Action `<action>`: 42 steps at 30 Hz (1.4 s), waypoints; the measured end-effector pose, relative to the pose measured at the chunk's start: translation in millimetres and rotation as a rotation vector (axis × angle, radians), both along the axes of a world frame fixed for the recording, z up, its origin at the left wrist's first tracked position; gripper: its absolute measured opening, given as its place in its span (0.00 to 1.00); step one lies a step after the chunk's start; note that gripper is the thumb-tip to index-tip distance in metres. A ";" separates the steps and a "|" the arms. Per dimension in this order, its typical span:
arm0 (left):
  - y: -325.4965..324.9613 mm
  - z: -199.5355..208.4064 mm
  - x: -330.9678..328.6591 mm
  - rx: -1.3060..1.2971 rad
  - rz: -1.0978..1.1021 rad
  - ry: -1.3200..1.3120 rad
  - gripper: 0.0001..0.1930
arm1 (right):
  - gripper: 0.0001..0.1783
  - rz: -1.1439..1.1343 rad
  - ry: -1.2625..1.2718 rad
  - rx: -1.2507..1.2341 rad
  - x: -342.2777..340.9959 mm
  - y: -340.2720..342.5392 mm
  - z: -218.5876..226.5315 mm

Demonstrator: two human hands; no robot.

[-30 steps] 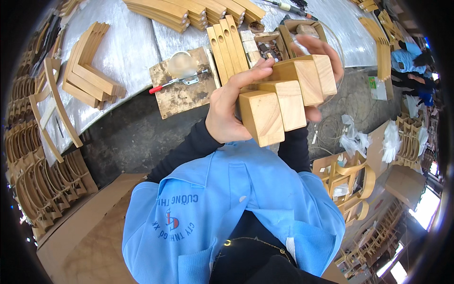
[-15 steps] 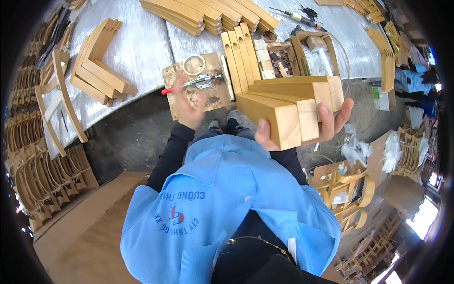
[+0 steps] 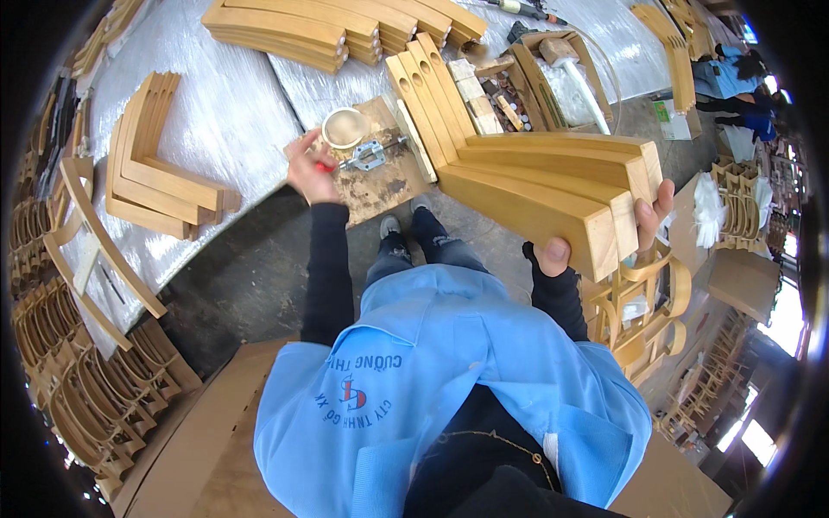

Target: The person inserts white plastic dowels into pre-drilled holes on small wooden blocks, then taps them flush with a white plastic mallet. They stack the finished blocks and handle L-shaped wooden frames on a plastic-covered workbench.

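My right hand grips a stack of several L-shaped wooden chair parts by their square-cut ends, thumb on the near side and fingers on the far side. Oval slots show at the far ends of these parts. My left hand is at the red handle of a metal toggle clamp; blur hides whether the fingers close on it. The clamp sits on a stained wooden board at the table's edge. Beside it on the board lies a roll of tape.
More L-shaped parts lie on the plastic-covered table, with another stack at the back. Boxes of small pieces stand behind the held parts. A curved frame leans at left. A co-worker is at far right.
My left hand has moved down and left relative to the board, onto the red handle's spot. My right hand and the wooden parts have shifted right and slightly nearer. The view has shifted too.
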State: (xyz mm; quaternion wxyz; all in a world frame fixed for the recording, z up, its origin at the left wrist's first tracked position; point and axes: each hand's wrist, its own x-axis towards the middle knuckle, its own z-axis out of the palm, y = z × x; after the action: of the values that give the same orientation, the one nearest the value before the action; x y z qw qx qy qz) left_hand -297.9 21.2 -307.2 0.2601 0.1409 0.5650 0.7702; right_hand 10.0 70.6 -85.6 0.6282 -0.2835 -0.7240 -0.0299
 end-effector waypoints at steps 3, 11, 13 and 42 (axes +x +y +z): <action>35.6 34.2 15.5 -0.204 -0.427 0.493 0.17 | 0.50 -0.021 -0.044 -0.025 2.5 0.2 0.8; 58.9 41.7 1.5 -0.263 -1.055 1.359 0.16 | 0.48 -0.068 -0.140 0.079 23.4 6.2 4.0; 64.3 37.3 3.7 -0.361 -1.161 1.408 0.13 | 0.48 -0.067 -0.145 0.062 23.4 6.1 6.5; 16.0 -18.8 -3.9 -0.447 0.328 0.628 0.19 | 0.45 0.193 0.082 0.200 28.8 40.2 -11.9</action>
State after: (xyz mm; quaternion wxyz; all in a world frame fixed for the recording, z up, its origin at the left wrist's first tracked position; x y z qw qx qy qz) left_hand -301.8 37.2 -326.0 -0.0267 0.2171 0.7852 0.5793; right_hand 38.8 110.7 -97.5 0.6824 -0.1496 -0.7149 -0.0300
